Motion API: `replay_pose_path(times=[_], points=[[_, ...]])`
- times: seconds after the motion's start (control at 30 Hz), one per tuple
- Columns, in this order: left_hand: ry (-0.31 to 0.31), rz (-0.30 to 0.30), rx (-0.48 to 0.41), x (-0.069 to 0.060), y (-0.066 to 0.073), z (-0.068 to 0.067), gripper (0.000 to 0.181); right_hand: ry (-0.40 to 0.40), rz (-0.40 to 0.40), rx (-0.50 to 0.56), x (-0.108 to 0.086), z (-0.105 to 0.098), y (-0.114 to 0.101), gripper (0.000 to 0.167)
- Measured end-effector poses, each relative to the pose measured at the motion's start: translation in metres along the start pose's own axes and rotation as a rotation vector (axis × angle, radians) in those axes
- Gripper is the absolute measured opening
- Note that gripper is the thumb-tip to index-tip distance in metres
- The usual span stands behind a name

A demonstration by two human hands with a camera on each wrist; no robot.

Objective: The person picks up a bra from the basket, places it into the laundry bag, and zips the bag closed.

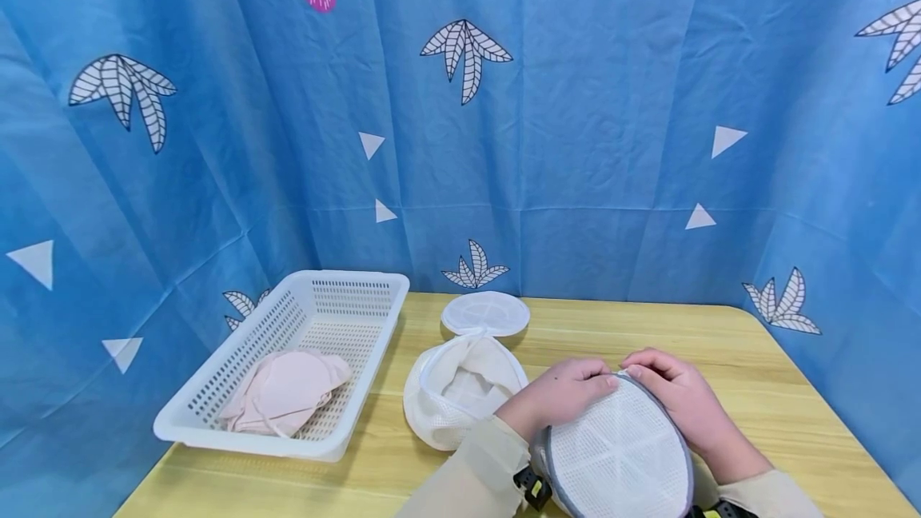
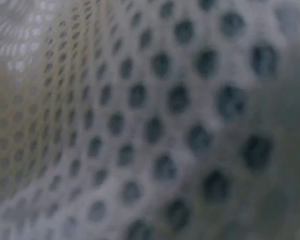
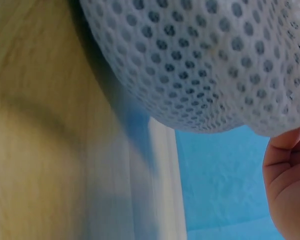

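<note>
A round white mesh laundry bag [image 1: 620, 454] with a grey rim stands tilted at the front right of the head view, its flat round face toward me. My left hand [image 1: 563, 396] pinches the upper rim from the left. Close beside it, my right hand [image 1: 679, 398] pinches the same stretch of rim from the right. The left wrist view is filled by blurred mesh [image 2: 155, 110]. In the right wrist view, the bag's mesh side [image 3: 200, 65] hangs above the fingers of my right hand [image 3: 290, 185]. The fingertips' exact hold is partly hidden.
Left of my hands, a second white mesh bag [image 1: 439, 414] stands with its round lid [image 1: 485, 313] folded back. A white perforated basket [image 1: 392, 326] at the left holds a pale pink garment [image 1: 295, 390] with a thin strap. Blue curtains [image 1: 576, 142] surround the wooden table [image 1: 763, 374].
</note>
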State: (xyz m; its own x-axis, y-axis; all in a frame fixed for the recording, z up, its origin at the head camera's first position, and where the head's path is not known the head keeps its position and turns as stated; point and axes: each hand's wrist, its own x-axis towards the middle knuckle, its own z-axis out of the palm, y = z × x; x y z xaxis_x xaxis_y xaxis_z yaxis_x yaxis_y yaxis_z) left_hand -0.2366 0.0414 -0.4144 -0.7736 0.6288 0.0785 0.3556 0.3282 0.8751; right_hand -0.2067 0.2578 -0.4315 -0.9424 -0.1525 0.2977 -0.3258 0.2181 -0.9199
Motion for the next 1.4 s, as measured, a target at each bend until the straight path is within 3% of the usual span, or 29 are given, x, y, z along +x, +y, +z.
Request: replay_pose_path(times=[0.33,0.47,0.63,0.77,0.93,1.13,1.23,1.4], points=[[0.075,-0.017,-0.083,0.0024,-0.0047,-0.0018,0.024,0.014,0.017,-0.035,-0.0001,-0.0009,-0.0002,0.03],[0.152,-0.052,-0.1,0.0029,-0.0054,-0.0032,0.026,0.1,0.006,-0.059,0.0003,-0.0014,0.0009,0.027],[0.278,-0.086,-0.163,0.0038,-0.0049,-0.0022,0.029,0.188,0.054,-0.007,0.0013,-0.0034,0.0013,0.028],[0.322,-0.109,-0.215,0.0045,-0.0035,0.0009,0.029,0.213,0.098,0.036,0.0023,-0.0052,-0.0001,0.03],[0.291,-0.096,-0.218,0.004,-0.0019,0.0012,0.021,0.213,0.108,0.032,0.0033,-0.0074,-0.002,0.034],[0.195,-0.034,-0.114,0.003,-0.002,-0.0026,0.025,0.215,0.097,0.017,0.004,-0.0078,0.0011,0.037],[0.185,-0.012,-0.063,0.0035,-0.0033,-0.0028,0.024,0.205,0.08,-0.006,0.0037,-0.0081,0.0034,0.037],[0.161,0.019,-0.06,0.0035,-0.0045,-0.0022,0.016,0.186,0.035,-0.033,0.0023,-0.0055,0.0055,0.033]])
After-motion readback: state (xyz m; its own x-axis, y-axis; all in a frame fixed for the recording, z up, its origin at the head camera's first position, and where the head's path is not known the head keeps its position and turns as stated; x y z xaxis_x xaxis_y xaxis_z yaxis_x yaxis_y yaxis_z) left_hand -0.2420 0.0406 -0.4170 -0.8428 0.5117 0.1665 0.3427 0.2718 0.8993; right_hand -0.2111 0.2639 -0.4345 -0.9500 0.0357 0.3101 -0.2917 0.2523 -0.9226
